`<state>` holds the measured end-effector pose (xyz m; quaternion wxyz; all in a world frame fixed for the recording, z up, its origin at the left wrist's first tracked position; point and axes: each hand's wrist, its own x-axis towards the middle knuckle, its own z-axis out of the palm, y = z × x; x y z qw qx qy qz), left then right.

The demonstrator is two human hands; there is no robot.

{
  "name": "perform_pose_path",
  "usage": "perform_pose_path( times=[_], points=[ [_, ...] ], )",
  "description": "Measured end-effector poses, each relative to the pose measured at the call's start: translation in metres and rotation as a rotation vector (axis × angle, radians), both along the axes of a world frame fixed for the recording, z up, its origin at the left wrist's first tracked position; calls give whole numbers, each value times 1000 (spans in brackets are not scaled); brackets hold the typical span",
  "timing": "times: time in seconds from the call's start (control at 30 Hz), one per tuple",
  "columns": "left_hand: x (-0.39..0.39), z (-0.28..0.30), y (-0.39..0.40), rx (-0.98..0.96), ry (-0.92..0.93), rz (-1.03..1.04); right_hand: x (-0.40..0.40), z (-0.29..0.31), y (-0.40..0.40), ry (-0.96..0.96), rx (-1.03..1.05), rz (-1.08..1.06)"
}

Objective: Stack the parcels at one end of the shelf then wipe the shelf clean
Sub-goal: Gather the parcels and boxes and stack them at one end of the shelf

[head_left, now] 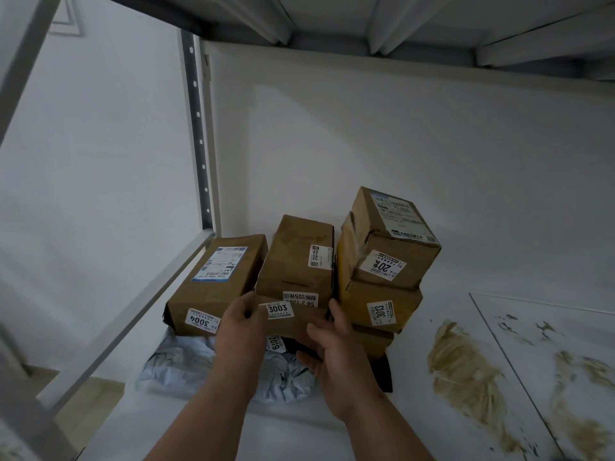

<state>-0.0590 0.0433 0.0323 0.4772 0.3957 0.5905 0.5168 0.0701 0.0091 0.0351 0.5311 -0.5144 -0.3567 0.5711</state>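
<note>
A: Landmark is the flat brown cardboard parcel labelled 3003 (293, 316). Where does it sit?

B: At the left end of the white metal shelf (432, 410), in the middle of the parcel cluster. It rests on a crumpled grey-white plastic mailer bag (179, 367) and a dark parcel (382, 371) beneath it.

A: Hands?

B: The left hand (238, 331) grips the left end of the 3003 parcel, thumb on its front face, fingers (248, 302) curled over the edge. The right hand (336, 354) holds the right end, thumb up along the corner, fingers curled underneath toward the front.

A: Neighbours?

B: On top of the 3003 parcel lies a taller brown cardboard box with a small white barcode label (299, 257). Left of it, touching, a brown cardboard parcel labelled 3004 (216, 284) with a blue-edged shipping label on top. Right of it, a yellowish-brown box labelled 3013 (376, 304), and above that a tilted brown box with a large white shipping label (392, 241). A label reading 2019 (273, 342) shows just below the 3003 parcel, between the hands.

A: Shelf surface?

B: Well right of the 3003 parcel, tan-brown smeared stains (466, 371) streak the white surface. Whether the stains are wet or dry cannot be told.
</note>
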Motion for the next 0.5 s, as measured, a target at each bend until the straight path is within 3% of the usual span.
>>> perform_pose_path(
  times=[0.13, 0.3, 0.4, 0.5],
  points=[
    [10, -2, -15, 12, -19, 48, -2, 1, -6, -34, -23, -52],
    [23, -12, -25, -10, -34, -131, 1, -3, -15, -123, -20, 25],
    [37, -23, -28, -63, -40, -248, -2, -4, -25, -51, -63, 154],
    [56, -32, -38, -104, -60, -346, 5, 0, -37, 66, -109, 152]
  ],
)
